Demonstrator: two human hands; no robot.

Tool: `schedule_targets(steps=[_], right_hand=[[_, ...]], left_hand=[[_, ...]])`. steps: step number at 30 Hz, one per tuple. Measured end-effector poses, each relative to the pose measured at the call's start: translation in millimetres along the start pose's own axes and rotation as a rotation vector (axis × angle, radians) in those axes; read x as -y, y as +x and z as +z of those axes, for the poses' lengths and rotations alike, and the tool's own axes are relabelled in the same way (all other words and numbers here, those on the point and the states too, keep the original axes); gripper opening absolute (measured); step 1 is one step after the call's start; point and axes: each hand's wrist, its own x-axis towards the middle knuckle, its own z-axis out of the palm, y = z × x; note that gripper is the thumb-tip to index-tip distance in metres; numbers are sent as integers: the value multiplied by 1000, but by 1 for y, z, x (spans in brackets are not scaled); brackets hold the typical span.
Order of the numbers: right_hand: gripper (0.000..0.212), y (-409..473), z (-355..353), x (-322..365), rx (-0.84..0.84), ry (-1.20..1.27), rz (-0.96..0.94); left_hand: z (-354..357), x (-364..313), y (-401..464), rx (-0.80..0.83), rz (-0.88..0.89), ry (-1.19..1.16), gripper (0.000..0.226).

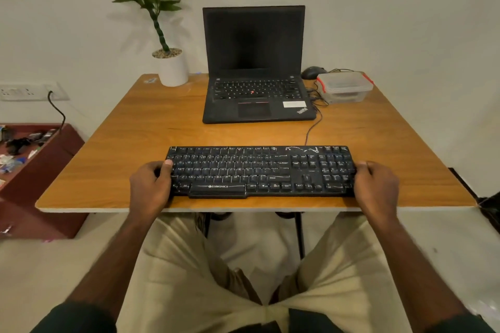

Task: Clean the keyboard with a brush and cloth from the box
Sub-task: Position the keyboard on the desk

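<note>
Pale walls closed off the room behind a wooden worktop point(135, 143) that stood over a light floor. Near its front edge lay the black keyboard point(259, 171), flat and parallel to that edge, its thin cable point(313, 127) running back toward the laptop point(257, 84), which sat open with a dark screen. The left hand point(150, 188) gripped the keyboard's left end, thumb lying over the outermost keys and fingers curled round the side. The right hand point(376, 186) held the right end the same way, fingers wrapped down past the edge. At the back right corner sat the clear plastic box point(345, 86), lid on, with red clips; what it contained could not be made out. A dark mouse point(312, 72) lay just behind it. A potted plant point(170, 65) in a white pot stood at the back left.
</note>
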Motion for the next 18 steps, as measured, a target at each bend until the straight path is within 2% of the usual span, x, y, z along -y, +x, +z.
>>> schedule_targets(steps=[5,10,12,14,18], right_hand=[[38,-10,-2,0,16,-69,-58],[39,-3,-3,-3,48,-169,-120],[40,3,-5,4,60,-169,-131],[34,10,-6,16,82,-180,-159],[35,36,0,34,120,-219,-296]], left_hand=[[-2,12,-2,25,106,102,38],[-3,12,6,33,90,176,36],[3,-8,10,25,138,178,28],[19,-39,15,72,185,159,34],[72,-107,35,285,357,145,42]])
